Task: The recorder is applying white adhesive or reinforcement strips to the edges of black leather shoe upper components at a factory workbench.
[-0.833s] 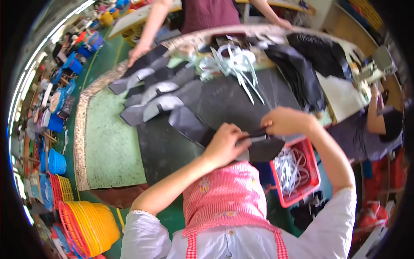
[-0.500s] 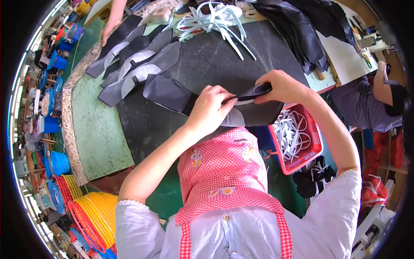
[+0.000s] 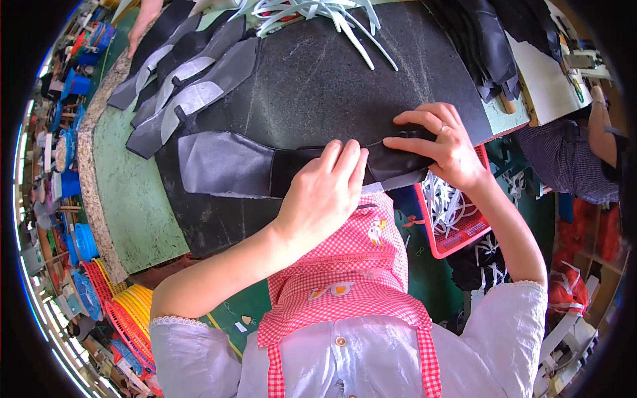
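Note:
A long black leather-like piece (image 3: 229,162) lies folded along the near edge of the black work mat (image 3: 318,86). Its wide left end rests flat, and a pale underside shows along its near edge. My left hand (image 3: 325,179) presses down on the middle of the piece, fingers stretched out side by side; its thumb is hidden. At the right end my right hand (image 3: 438,142) has its fingers apart, their tips touching the folded black material. Neither hand appears to grip the piece.
Overlapping black and grey cut pieces (image 3: 192,99) lie at the far left, near another person's hand (image 3: 142,23). Pale strips (image 3: 352,40) sit at the back. Black sheets (image 3: 491,46) hang at the far right. A red basket (image 3: 458,245) holds white strips below the mat's right edge.
The black piece has been turned over and laid flatter, its left end shifting left. My left hand has gone from pinching to pressing on it; my right hand has loosened its hold.

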Motion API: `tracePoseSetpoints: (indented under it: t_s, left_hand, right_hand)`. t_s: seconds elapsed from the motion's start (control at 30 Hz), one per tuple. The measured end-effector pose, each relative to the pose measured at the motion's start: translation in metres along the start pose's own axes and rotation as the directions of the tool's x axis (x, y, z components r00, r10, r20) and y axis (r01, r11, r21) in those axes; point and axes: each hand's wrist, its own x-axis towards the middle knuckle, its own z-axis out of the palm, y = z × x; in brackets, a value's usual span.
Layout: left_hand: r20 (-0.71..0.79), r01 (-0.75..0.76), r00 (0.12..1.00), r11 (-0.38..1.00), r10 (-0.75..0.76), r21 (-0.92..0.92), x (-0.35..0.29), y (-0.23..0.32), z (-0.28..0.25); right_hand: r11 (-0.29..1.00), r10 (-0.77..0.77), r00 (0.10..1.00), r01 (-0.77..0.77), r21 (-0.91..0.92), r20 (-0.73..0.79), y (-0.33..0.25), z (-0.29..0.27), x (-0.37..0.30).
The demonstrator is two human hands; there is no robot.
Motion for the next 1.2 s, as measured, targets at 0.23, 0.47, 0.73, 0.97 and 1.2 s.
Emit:
tracePoseSetpoints:
  t_s: [0.23,0.47,0.73,0.97,1.2]
  left_hand:
    - [0.044,-0.008,0.999,0.984,0.000,0.176,-0.002,0.012,0.002]
    - [0.056,0.026,0.998,0.996,-0.022,-0.081,-0.031,0.002,-0.026]
    - [0.095,0.122,0.991,0.932,-0.095,-0.341,-0.042,-0.046,-0.046]
    - [-0.008,0.010,1.000,0.968,-0.012,-0.250,-0.061,-0.055,-0.028]
    - [-0.245,0.055,0.965,0.986,-0.093,-0.158,-0.064,-0.127,-0.061]
  right_hand:
    - [0.987,0.065,0.997,-0.056,-0.152,0.049,-0.017,-0.025,-0.001]
    - [0.976,0.209,0.965,-0.196,-0.094,0.159,-0.077,-0.013,0.007]
    - [0.956,0.169,0.981,-0.187,0.227,0.094,-0.088,0.035,0.032]
    - [0.957,0.013,1.000,-0.015,0.289,0.006,-0.086,0.036,0.029]
    - [0.953,0.281,0.945,-0.253,0.169,-0.166,-0.032,-0.012,0.015]
